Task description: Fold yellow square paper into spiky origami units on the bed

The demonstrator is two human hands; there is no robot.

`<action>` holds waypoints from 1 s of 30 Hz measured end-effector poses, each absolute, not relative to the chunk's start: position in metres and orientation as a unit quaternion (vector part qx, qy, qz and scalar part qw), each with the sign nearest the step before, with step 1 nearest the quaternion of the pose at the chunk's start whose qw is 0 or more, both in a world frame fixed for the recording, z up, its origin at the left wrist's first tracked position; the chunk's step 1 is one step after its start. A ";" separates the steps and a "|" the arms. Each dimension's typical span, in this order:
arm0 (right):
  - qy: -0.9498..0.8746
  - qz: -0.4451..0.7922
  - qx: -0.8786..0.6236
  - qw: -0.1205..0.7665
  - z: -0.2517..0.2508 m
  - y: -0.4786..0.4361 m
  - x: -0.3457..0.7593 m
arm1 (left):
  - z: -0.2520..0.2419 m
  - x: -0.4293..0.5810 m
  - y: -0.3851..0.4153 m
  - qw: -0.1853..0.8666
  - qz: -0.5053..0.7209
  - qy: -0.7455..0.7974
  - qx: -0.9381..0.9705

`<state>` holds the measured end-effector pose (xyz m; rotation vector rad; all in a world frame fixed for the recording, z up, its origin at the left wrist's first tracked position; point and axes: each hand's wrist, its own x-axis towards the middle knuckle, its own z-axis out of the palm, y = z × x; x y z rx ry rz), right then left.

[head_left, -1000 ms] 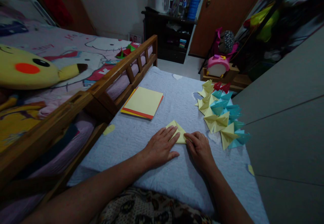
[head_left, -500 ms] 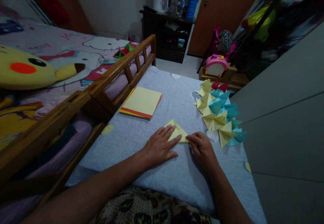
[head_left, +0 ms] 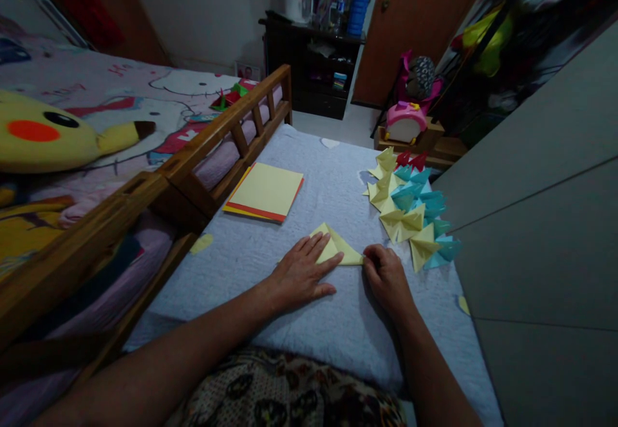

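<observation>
A folded sheet of pale yellow origami paper (head_left: 344,250) lies on the blue bedspread (head_left: 333,182), roughly triangular, its peak pointing away from me. My left hand (head_left: 305,267) rests flat across its left part with fingers stretched out, hiding some of it. At the right corner, my right hand (head_left: 387,275) pinches the paper's tip between thumb and fingers. Beyond my left hand sits a stack of square paper (head_left: 265,190), pale yellow on top with orange and yellow edges below. To the right stand several folded yellow pieces (head_left: 402,222) beside blue ones (head_left: 419,194) and red ones (head_left: 410,160).
A wooden bed rail (head_left: 226,127) runs along the left, with a yellow plush toy (head_left: 53,134) on the bed behind it. A pale cabinet panel (head_left: 541,234) closes the right side. A pink toy case (head_left: 406,123) stands past the far edge.
My right hand has shifted slightly outward along the paper's right corner, which now reaches further right. My left hand stays flat on the paper. The whole view has moved a little.
</observation>
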<state>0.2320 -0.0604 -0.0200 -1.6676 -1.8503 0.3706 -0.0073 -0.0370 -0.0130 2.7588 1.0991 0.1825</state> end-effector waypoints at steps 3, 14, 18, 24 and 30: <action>-0.695 0.132 -0.638 0.303 -0.023 -0.060 0.234 | -0.013 -0.007 -0.037 0.083 0.062 0.363 0.926; -0.789 0.085 -0.526 0.307 -0.005 -0.081 0.213 | -0.015 -0.010 -0.037 0.083 0.063 0.358 0.928; -0.828 0.064 -0.505 0.235 -0.005 -0.096 0.198 | -0.014 -0.009 -0.037 0.089 0.053 0.360 0.927; -0.815 0.042 -0.540 0.205 -0.007 -0.106 0.193 | -0.016 -0.010 -0.037 0.083 0.079 0.350 0.930; -0.804 0.012 -0.562 0.194 -0.014 -0.118 0.186 | -0.023 -0.011 -0.037 0.081 0.088 0.344 0.931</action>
